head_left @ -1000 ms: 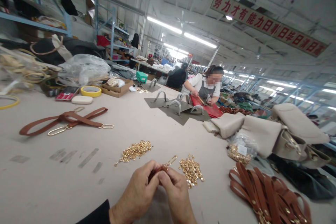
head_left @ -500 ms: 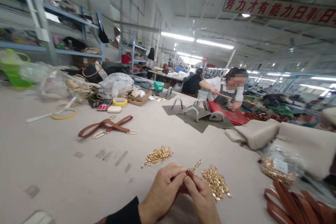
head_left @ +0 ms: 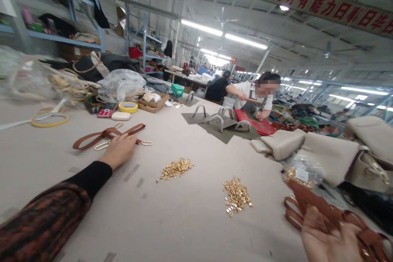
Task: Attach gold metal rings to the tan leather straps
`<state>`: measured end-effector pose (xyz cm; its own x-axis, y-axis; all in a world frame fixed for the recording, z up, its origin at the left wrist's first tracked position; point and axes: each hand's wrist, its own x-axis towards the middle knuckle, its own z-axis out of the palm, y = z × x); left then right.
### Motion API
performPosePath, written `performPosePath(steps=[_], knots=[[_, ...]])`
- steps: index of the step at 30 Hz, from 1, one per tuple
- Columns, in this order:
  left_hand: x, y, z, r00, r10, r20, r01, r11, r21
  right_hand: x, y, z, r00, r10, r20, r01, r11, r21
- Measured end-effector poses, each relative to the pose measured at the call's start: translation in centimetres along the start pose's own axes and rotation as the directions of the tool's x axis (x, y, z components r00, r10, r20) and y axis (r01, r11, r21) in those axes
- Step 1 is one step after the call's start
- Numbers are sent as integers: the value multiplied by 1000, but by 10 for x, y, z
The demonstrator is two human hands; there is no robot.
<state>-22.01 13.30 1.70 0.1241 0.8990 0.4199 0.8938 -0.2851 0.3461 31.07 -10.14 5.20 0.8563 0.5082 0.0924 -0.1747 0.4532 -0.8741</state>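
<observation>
My left hand is on the brown leather strap at the left of the table, its fingers closed over the crossing part and partly hidden. Gold oval rings show at the strap's ends. At the lower right, my right hand is turned palm up, fingers apart, against a bundle of brown straps. One wide strap stands up behind its fingers. Between the hands lie two heaps of small gold metal fittings, a left heap and a right heap.
A bag of gold fittings and beige bag pieces lie at the right. Grey panels with handles are at the back, near a co-worker holding a tool. Yellow tape and a cardboard tray stand back left.
My hands have parted from the strap piece they held together near the heaps. The left has moved to the strap on the left, the right to the bundle. The view has shifted slightly.
</observation>
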Motion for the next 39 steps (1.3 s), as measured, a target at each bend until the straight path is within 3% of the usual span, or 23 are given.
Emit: performPosePath(steps=[2, 4, 6, 7, 8, 10, 11, 12, 14, 16, 19, 23, 28, 31, 34, 37, 39], knots=[[-1, -13, -3, 1000, 2, 23, -4, 997, 79, 5, -2, -9, 999, 27, -43, -25, 999, 42], [-2, -17, -5, 999, 7, 45, -13, 989, 150, -3, 8, -1, 991, 130, -19, -130, 991, 9], [-3, -17, -8, 998, 5, 69, -20, 976, 216, -26, 23, 21, 973, 201, 112, -181, 970, -160], [-3, -16, -10, 997, 2, 82, -22, 969, 245, -42, 32, 37, 945, 207, 254, -136, 953, -271], [-4, -15, -12, 995, -1, 96, -25, 963, 270, -61, 40, 54, 885, 222, 409, -41, 913, -407], [-5, -13, -17, 992, -11, 125, -29, 949, 313, -103, 53, 91, 622, 304, 722, 263, 787, -558], [-6, -11, -20, 990, -18, 140, -30, 943, 331, -123, 59, 110, 475, 296, 829, 447, 730, -517], [-8, -9, -23, 988, -26, 153, -29, 938, 347, -142, 65, 128, 367, 267, 891, 596, 668, -446], [-11, -5, -29, 984, -43, 171, -23, 931, 365, -173, 79, 160, 216, 240, 946, 785, 534, -315], [-14, 0, -34, 983, -51, 177, -16, 934, 358, -193, 97, 186, 136, 266, 954, 903, 363, -230], [-20, 7, -42, 984, -47, 170, -5, 956, 292, -208, 123, 211, 112, 296, 949, 968, 184, -172], [-27, 23, -57, 989, -36, 145, 23, 996, 90, -212, 139, 223, 77, 290, 954, 985, 126, -117], [-32, 65, -68, 994, -60, 94, 87, 947, -309, -209, 139, 223, -138, 261, 955, 984, 149, 101], [-32, 98, -65, 988, -100, 117, 151, 794, -589, -208, 140, 226, -194, 244, 950, 975, 152, 159], [-30, 126, -57, 980, -134, 144, 195, 564, -802, -202, 139, 224, -158, 235, 959, 981, 152, 124], [-29, 138, -48, 969, -202, 146, 213, 367, -906, -189, 132, 207, -46, 234, 971, 989, 150, 11], [-29, 136, -45, 958, -251, 137, 209, 283, -936, -178, 126, 189, 19, 241, 970, 985, 159, -58]])
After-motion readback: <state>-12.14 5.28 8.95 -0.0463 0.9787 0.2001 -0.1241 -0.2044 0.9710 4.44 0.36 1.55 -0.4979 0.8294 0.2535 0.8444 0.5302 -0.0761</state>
